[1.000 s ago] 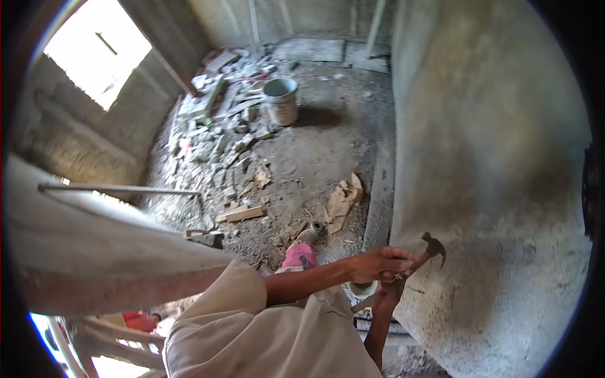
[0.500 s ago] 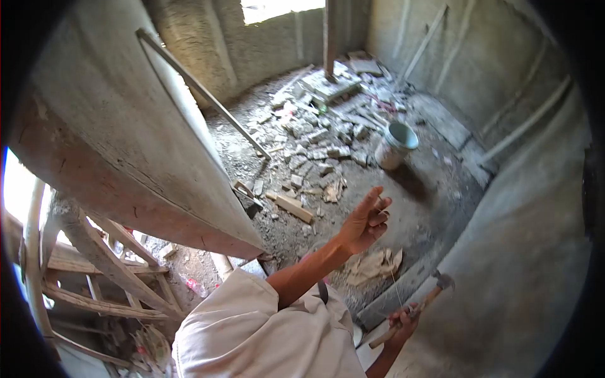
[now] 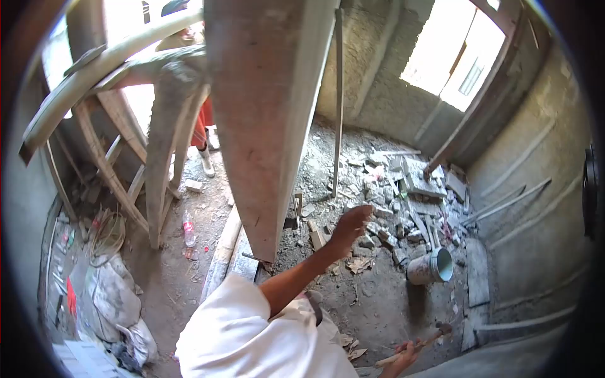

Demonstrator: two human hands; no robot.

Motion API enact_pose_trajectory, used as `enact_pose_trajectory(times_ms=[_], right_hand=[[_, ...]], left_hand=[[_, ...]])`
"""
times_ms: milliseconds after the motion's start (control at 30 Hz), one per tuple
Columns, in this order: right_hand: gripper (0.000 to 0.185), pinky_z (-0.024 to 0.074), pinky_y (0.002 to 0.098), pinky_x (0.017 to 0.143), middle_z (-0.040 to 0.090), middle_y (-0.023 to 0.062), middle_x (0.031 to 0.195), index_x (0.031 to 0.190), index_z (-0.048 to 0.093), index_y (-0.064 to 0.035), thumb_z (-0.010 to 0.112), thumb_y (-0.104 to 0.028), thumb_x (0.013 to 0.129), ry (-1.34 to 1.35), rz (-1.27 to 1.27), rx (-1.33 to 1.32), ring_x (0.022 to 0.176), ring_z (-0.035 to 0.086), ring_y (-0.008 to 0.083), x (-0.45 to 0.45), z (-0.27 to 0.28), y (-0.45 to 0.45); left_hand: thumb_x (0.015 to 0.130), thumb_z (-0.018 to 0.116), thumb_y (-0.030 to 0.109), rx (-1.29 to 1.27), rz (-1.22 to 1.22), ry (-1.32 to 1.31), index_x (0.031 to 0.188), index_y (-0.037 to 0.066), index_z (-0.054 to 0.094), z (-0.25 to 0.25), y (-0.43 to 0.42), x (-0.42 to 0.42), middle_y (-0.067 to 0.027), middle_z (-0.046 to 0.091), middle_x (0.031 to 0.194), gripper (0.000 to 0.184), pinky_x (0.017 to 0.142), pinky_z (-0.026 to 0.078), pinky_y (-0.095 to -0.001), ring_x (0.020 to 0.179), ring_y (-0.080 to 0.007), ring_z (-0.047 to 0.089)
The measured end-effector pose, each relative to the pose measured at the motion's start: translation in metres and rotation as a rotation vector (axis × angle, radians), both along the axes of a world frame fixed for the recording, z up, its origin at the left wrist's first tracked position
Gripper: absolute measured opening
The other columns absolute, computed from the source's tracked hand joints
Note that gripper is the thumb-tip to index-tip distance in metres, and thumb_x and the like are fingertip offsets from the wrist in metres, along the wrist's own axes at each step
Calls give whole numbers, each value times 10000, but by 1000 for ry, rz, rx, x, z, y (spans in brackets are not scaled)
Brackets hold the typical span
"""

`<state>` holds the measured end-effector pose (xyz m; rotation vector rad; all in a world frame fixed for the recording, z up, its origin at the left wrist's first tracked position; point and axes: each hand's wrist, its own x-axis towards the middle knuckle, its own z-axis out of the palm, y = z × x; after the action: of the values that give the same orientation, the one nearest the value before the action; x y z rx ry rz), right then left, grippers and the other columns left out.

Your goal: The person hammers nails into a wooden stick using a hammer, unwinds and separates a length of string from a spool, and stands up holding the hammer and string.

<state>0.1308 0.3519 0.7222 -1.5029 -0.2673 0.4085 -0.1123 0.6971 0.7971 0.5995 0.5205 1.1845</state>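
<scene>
My right hand (image 3: 406, 357), low in the head view, is closed around the wooden handle of a hammer (image 3: 423, 342). The hammer's dark head points up and right. My left hand (image 3: 353, 228) is raised in front of me with its fingers curled in; blur and the back of the hand hide what they may hold. Beyond it lie broken bricks and rubble (image 3: 384, 233).
A wide concrete-faced beam or post (image 3: 258, 126) rises close on the left. A bucket (image 3: 428, 268) stands on the right. Behind the wooden frame (image 3: 167, 138) is a person in red (image 3: 203, 123). A plastic bottle (image 3: 188, 228) and white sacks (image 3: 113, 290) lie left.
My view has turned left, bringing the person, bottle and sacks into sight. My left hand has turned so its back shows. The hammer stays in my right hand.
</scene>
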Motion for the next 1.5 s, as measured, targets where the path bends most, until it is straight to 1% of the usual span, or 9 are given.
enact_pose_trajectory(times_ms=[167, 400, 967, 1233, 1267, 1300, 1367, 1433, 1500], right_hand=[[435, 453, 247, 502, 553, 42, 707, 1261, 499, -60, 593, -134, 842, -54, 255, -32, 531, 486, 104, -4, -17, 1], [393, 476, 261, 507, 572, 51, 710, 1223, 499, -12, 598, -69, 847, 6, 362, -80, 500, 505, 115, -36, -33, -41], [364, 435, 265, 477, 573, 56, 724, 1197, 502, -17, 621, -111, 867, 135, -69, 27, 521, 498, 116, 10, -85, -142], [336, 403, 226, 458, 533, 28, 749, 1175, 529, -32, 578, -148, 864, 192, -338, -242, 602, 509, 109, 18, -83, -180], [337, 404, 227, 452, 526, 23, 745, 1167, 534, -28, 577, -167, 862, 175, -375, -273, 605, 511, 112, 24, -88, -183], [341, 404, 228, 447, 518, 18, 741, 1158, 540, -25, 577, -185, 860, 155, -411, -305, 607, 514, 115, 33, -98, -186], [319, 386, 237, 444, 492, 2, 731, 1130, 560, -62, 585, -213, 850, 149, -450, -350, 597, 491, 107, 50, -125, -186], [427, 473, 381, 729, 605, 73, 1050, 1308, 538, -77, 607, -116, 888, 232, -537, -197, 835, 555, 205, 63, -137, -181], [393, 471, 374, 724, 613, 78, 1002, 1268, 564, -41, 606, -117, 884, 222, -562, -268, 816, 559, 210, 92, -173, -182]], left_hand=[[898, 675, 303, -214, 170, -93, 1056, 141, 611, -44, -48, -107, 69, 455, 712, 235, 425, 287, -190, 530, -20, 381], [928, 637, 345, -191, 379, -136, 1102, 130, 570, -64, -121, -157, 66, 471, 729, 285, 441, 314, -180, 528, -16, 406], [958, 601, 298, 213, 254, 125, 1159, 58, 592, 27, -96, -73, 53, 521, 796, 313, 409, 266, -175, 510, 4, 345], [924, 651, 286, 211, 219, 247, 1109, 41, 618, 64, -37, 32, 39, 545, 816, 309, 409, 259, -200, 491, -12, 335], [922, 653, 275, 229, 165, 317, 1082, 24, 643, 62, -21, 43, -6, 630, 941, 298, 528, 412, -215, 612, -48, 497], [922, 653, 275, 237, 150, 320, 1082, 24, 643, 61, 0, 62, -6, 630, 941, 298, 528, 412, -215, 612, -48, 497], [922, 651, 282, 505, 218, 601, 1069, 24, 665, 67, 51, 106, -72, 631, 1105, 297, 756, 448, -268, 879, -124, 560], [922, 646, 293, 789, 307, 784, 1054, 27, 686, 72, 109, 151, -140, 614, 1243, 299, 953, 445, -321, 1130, -199, 577], [902, 652, 315, 1019, 419, 976, 982, 31, 702, 85, 191, 203, -187, 570, 1292, 299, 982, 432, -386, 1164, -319, 569]])
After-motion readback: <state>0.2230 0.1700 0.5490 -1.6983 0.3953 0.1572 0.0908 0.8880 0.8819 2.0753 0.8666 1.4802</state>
